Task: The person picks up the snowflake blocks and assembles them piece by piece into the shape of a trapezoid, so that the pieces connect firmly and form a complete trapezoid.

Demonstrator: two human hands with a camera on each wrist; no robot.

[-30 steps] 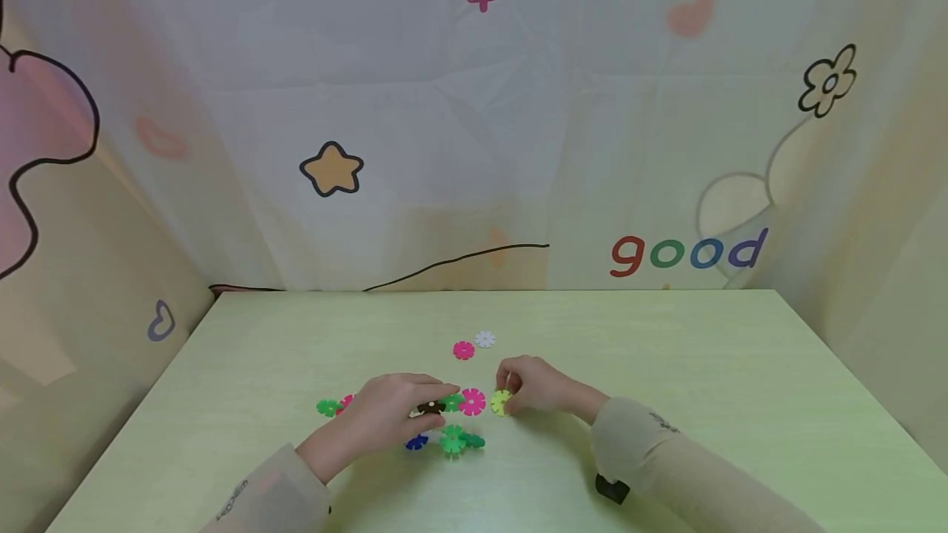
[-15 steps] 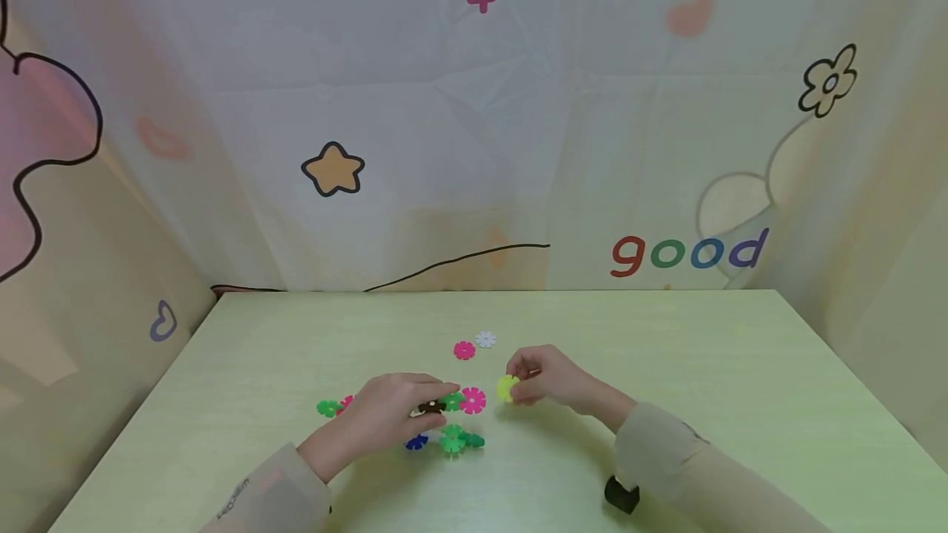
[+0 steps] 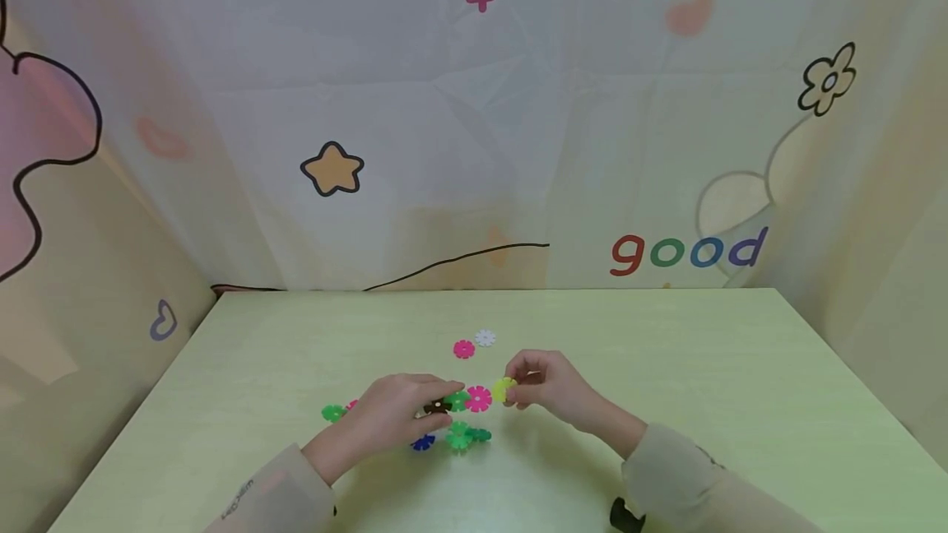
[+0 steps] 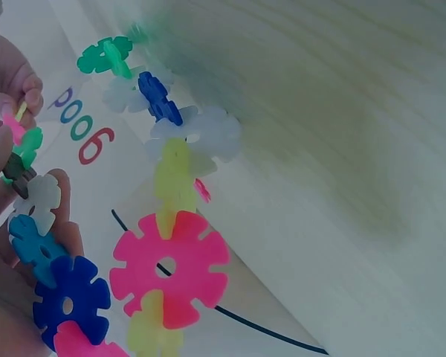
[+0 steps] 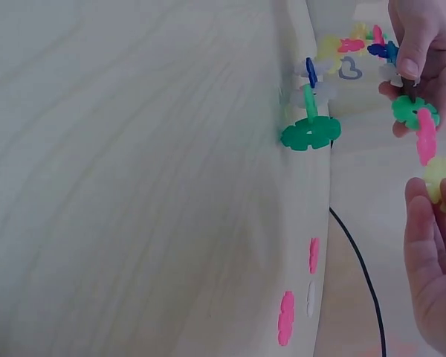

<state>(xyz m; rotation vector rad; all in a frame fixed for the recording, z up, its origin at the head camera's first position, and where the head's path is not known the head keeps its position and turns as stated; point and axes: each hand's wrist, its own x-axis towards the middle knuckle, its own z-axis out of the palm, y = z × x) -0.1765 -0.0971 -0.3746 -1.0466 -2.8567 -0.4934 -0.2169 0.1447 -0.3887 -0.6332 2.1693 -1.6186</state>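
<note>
Notched plastic snowflake discs are joined into a long curved chain. My left hand (image 3: 392,414) grips the chain at a black disc (image 3: 437,405), fingers on one side and thumb on the other. Beyond it come a green disc (image 3: 458,400) and a pink end disc (image 3: 478,399). Between thumb and fingers my right hand (image 3: 551,389) pinches a single yellow disc (image 3: 504,390), its edge close to the pink one. In the left wrist view the chain runs back through a blue disc (image 4: 70,297) and a large pink disc (image 4: 169,269). My left hand hides part of it in the head view.
A loose pink disc (image 3: 464,349) and a white disc (image 3: 485,339) lie farther back on the pale table (image 3: 666,352). The chain's other end, with a dark green disc (image 5: 311,134), hangs nearer me. A printed cloth (image 3: 444,146) stands behind the table.
My right hand has lifted the yellow disc up and right, then brought it slightly back toward the pink end disc. My left hand and the chain have shifted slightly right.
</note>
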